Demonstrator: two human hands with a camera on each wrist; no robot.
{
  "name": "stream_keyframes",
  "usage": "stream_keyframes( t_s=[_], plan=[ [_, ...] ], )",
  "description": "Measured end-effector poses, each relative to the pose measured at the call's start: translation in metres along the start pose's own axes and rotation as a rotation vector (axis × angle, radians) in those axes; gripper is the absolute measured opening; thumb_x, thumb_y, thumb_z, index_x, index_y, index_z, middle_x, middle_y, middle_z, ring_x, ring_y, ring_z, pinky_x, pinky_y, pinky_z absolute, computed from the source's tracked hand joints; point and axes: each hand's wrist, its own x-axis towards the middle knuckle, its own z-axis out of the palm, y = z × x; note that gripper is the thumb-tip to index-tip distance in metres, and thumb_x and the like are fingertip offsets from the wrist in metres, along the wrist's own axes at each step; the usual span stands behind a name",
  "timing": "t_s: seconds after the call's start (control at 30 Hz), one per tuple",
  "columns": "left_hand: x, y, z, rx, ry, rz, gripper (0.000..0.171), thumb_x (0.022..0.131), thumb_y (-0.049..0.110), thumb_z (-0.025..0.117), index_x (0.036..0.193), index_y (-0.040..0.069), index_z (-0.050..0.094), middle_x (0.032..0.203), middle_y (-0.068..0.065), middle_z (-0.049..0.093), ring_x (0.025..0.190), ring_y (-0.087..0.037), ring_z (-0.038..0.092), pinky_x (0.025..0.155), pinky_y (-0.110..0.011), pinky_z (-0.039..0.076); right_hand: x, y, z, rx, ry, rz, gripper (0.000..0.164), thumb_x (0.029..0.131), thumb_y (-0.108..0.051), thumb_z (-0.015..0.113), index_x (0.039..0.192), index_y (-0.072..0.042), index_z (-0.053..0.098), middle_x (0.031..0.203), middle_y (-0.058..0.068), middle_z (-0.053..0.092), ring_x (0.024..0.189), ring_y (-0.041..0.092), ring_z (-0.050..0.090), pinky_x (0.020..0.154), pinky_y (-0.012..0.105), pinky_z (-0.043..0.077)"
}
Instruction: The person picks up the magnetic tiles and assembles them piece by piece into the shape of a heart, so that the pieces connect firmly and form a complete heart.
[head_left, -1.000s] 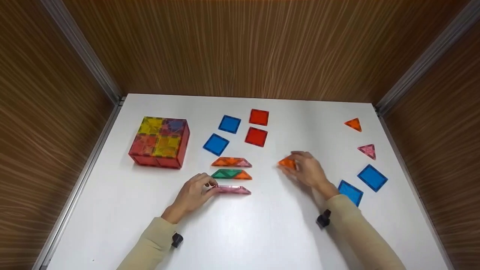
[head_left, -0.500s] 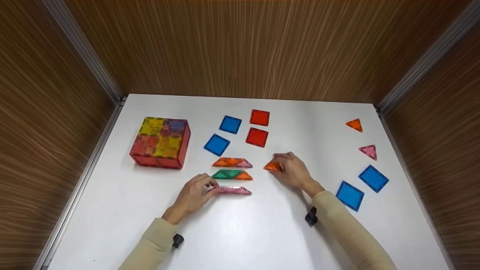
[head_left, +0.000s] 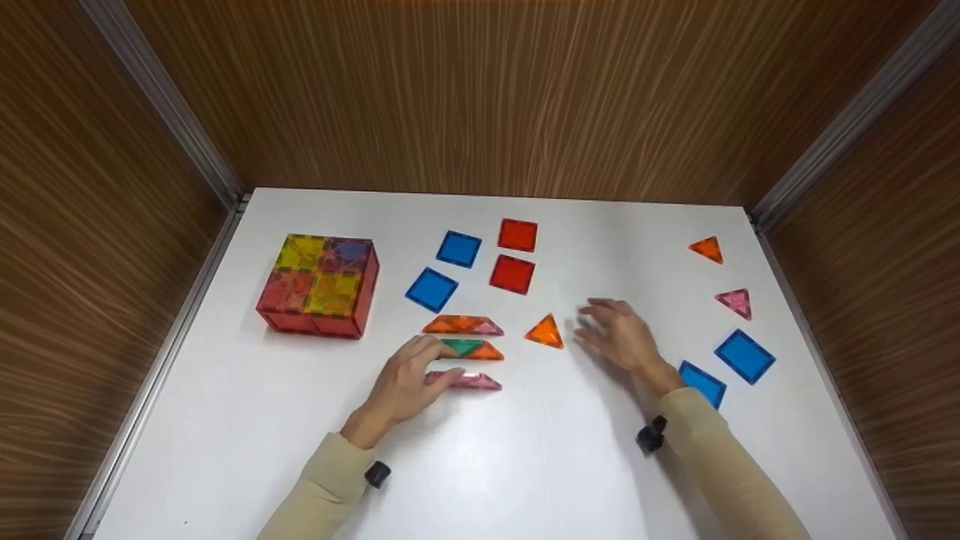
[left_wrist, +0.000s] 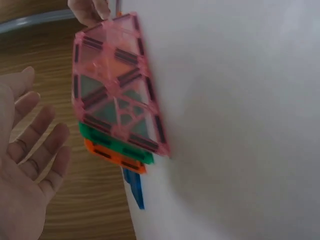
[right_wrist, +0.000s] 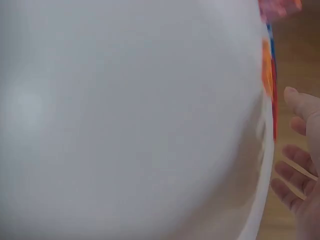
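Three upright rows of translucent magnetic tiles stand one behind another at mid-table: pink at the front, a green-and-orange row in the middle, an orange-and-pink row at the back. My left hand hovers at their left end, thumb by the pink row and fingers over the green one. In the left wrist view its fingers are spread, apart from the pink trapezoid. An orange triangle tile lies flat right of the rows. My right hand, fingers spread and holding nothing, is just right of that triangle.
A box-like block of red and yellow tiles stands at left. Flat blue squares and red squares lie behind the rows. At right are an orange triangle, a pink triangle and blue squares. Wood-grain walls enclose the table.
My right hand moved the orange triangle left, let it go flat on the table and drew back right. My left hand released the pink row's end and spread over the rows.
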Motion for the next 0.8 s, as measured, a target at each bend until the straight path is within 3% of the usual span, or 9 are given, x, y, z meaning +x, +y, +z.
stream_keyframes(
  t_s=[0.03,0.2,0.4,0.63,0.8],
  plan=[
    [0.004,0.007,0.005,0.002,0.007,0.012,0.025,0.094,0.026,0.081,0.115,0.012,0.074,0.117,-0.004,0.074,0.115,-0.021,0.068,0.104,-0.04,0.059,-0.003,0.008,-0.007,0.04,0.004,0.041,0.038,0.094,-0.02,0.08,0.127,-0.003,0.073,0.142,0.021,0.064,0.129,0.043,0.062,0.108,0.06,0.053],
    [0.029,0.036,0.038,0.011,-0.015,0.045,0.026,0.098,0.029,0.077,0.119,0.012,0.073,0.12,-0.005,0.074,0.115,-0.02,0.068,0.102,-0.034,0.06,-0.021,0.05,-0.046,0.024,0.032,0.226,0.043,0.102,-0.026,0.071,0.137,-0.003,0.065,0.15,0.024,0.057,0.139,0.048,0.052,0.113,0.068,0.046],
    [0.051,0.058,0.08,0.045,-0.14,-0.03,0.034,0.102,0.035,0.071,0.128,0.012,0.071,0.121,-0.007,0.073,0.11,-0.02,0.067,0.1,-0.029,0.059,-0.044,0.089,-0.085,-0.037,0.036,0.435,0.062,0.106,-0.05,0.058,0.152,-0.008,0.053,0.159,0.027,0.047,0.147,0.053,0.041,0.116,0.076,0.035],
    [0.074,0.071,0.115,0.207,-0.191,-0.177,0.041,0.101,0.039,0.071,0.132,0.012,0.069,0.127,-0.008,0.071,0.11,-0.023,0.065,0.101,-0.033,0.058,-0.059,0.126,-0.105,-0.084,0.081,0.536,0.057,0.107,-0.042,0.059,0.15,-0.004,0.054,0.152,0.033,0.05,0.138,0.056,0.043,0.112,0.077,0.037],
    [0.09,0.068,0.135,0.327,-0.148,-0.198,0.036,0.1,0.038,0.073,0.124,0.011,0.074,0.115,-0.007,0.071,0.103,-0.022,0.063,0.093,-0.031,0.056,-0.062,0.14,-0.11,-0.089,0.038,0.599,0.064,0.107,-0.046,0.057,0.154,-0.003,0.049,0.156,0.036,0.042,0.14,0.059,0.039,0.113,0.079,0.035]
  ],
)
